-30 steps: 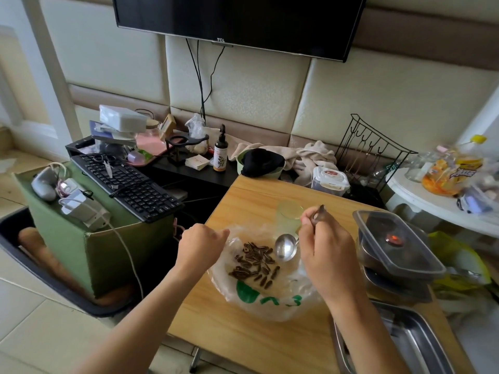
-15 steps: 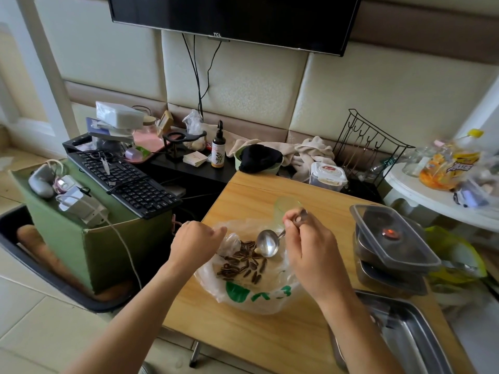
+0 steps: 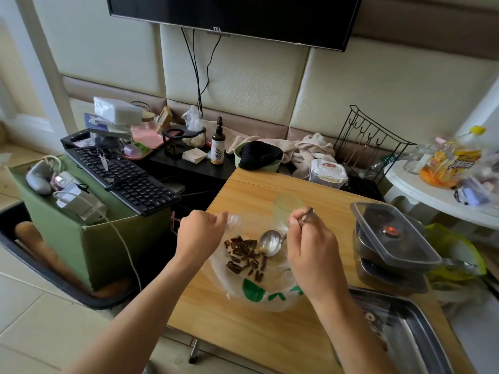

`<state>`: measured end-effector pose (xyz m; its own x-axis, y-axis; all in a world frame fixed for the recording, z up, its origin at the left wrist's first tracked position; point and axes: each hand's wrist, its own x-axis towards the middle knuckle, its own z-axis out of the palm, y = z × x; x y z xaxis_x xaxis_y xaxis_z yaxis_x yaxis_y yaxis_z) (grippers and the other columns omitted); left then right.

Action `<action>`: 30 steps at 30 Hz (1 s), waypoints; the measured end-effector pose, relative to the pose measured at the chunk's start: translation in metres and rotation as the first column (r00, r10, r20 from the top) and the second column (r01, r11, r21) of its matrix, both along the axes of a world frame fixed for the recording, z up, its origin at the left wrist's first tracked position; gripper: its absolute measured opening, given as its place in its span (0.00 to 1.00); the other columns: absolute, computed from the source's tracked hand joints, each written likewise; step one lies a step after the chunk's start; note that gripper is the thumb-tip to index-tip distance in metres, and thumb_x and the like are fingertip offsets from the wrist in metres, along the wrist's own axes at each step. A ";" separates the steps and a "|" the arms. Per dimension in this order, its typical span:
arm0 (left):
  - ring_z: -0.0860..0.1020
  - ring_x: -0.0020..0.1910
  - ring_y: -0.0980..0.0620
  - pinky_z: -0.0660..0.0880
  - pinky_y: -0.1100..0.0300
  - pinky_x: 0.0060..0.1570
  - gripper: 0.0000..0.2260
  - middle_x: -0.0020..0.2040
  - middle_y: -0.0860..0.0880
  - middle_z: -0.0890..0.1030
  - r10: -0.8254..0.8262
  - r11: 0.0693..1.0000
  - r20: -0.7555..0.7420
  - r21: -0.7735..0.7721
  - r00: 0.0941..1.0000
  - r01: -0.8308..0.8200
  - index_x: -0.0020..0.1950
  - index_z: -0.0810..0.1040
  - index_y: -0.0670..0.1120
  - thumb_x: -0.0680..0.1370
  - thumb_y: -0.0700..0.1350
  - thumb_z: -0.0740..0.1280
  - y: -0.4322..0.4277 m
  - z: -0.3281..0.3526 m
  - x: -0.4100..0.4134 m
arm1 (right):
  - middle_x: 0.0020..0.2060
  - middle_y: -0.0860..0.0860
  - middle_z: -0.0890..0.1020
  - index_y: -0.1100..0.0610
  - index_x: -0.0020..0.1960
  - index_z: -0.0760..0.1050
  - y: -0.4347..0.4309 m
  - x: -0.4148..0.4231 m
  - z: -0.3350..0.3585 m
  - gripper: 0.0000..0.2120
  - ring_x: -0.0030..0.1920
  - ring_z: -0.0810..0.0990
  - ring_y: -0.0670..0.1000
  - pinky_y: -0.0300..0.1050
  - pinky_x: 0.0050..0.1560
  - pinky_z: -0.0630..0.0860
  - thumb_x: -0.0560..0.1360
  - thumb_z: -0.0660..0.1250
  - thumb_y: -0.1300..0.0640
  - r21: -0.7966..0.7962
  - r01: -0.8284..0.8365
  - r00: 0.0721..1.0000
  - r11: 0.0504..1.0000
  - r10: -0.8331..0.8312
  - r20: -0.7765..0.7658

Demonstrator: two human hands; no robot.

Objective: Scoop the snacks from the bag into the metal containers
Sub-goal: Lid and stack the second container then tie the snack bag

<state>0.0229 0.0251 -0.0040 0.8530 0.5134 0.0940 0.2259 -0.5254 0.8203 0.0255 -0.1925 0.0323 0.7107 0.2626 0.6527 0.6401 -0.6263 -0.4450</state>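
Your right grip (image 3: 310, 247) pinches the spoon (image 3: 270, 242) over the seeds (image 3: 244, 255) inside the plastic bag (image 3: 259, 292) on the desk (image 3: 243, 327), while your left grip (image 3: 199, 236) clutches the bag's rim, the metal tray (image 3: 415, 333) nearby.

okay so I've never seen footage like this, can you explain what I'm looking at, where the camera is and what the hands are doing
There is no machine here: these are a person's own bare hands, filmed by a camera worn on the head, looking down. On the wooden table lies a clear plastic bag holding dark snacks. The left hand grips the bag's edge. The right hand holds a metal spoon over the snacks. A metal tray sits at the lower right, with lidded containers stacked behind it.
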 end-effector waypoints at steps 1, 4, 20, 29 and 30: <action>0.60 0.24 0.50 0.61 0.61 0.28 0.25 0.25 0.46 0.64 -0.004 1.000 0.045 -0.009 0.999 0.004 0.28 0.68 0.41 0.83 0.51 0.66 -0.001 0.003 0.000 | 0.35 0.46 0.73 0.57 0.49 0.73 0.000 0.001 -0.001 0.08 0.30 0.70 0.40 0.30 0.31 0.67 0.85 0.59 0.64 0.015 -0.014 1.000 1.000 0.014 -0.015; 0.61 0.24 0.48 0.60 0.61 0.27 0.29 0.29 0.48 0.70 -0.019 0.999 0.143 -0.028 0.990 0.023 0.30 0.69 0.34 0.83 0.53 0.65 -0.005 0.011 0.001 | 0.35 0.48 0.75 0.55 0.48 0.71 0.002 0.005 -0.007 0.09 0.32 0.76 0.45 0.36 0.30 0.70 0.85 0.56 0.60 0.067 -0.050 0.997 0.997 0.053 -0.056; 0.63 0.27 0.49 0.64 0.57 0.33 0.25 0.27 0.48 0.66 0.121 0.991 -0.104 -0.037 0.987 -0.125 0.29 0.69 0.43 0.84 0.53 0.63 -0.004 0.007 -0.003 | 0.36 0.48 0.81 0.55 0.51 0.76 -0.019 0.009 -0.008 0.09 0.37 0.84 0.45 0.42 0.37 0.79 0.86 0.59 0.59 0.156 -0.098 0.982 0.983 0.121 -0.146; 0.76 0.48 0.39 0.77 0.42 0.53 0.19 0.41 0.42 0.78 0.130 0.941 -0.213 -0.282 0.968 -0.189 0.46 0.87 0.49 0.81 0.60 0.63 0.020 0.016 -0.035 | 0.33 0.51 0.79 0.53 0.48 0.74 -0.013 0.016 -0.009 0.10 0.33 0.82 0.51 0.54 0.35 0.78 0.86 0.57 0.56 0.123 -0.069 0.986 0.990 0.087 -0.142; 0.75 0.57 0.36 0.75 0.38 0.60 0.21 0.44 0.39 0.80 0.169 0.962 -0.202 -0.180 0.965 -0.206 0.43 0.87 0.51 0.81 0.63 0.61 0.019 0.018 -0.044 | 0.32 0.51 0.79 0.53 0.48 0.74 -0.013 0.017 -0.008 0.10 0.33 0.81 0.51 0.54 0.35 0.78 0.86 0.56 0.56 0.120 -0.073 0.985 0.990 0.090 -0.145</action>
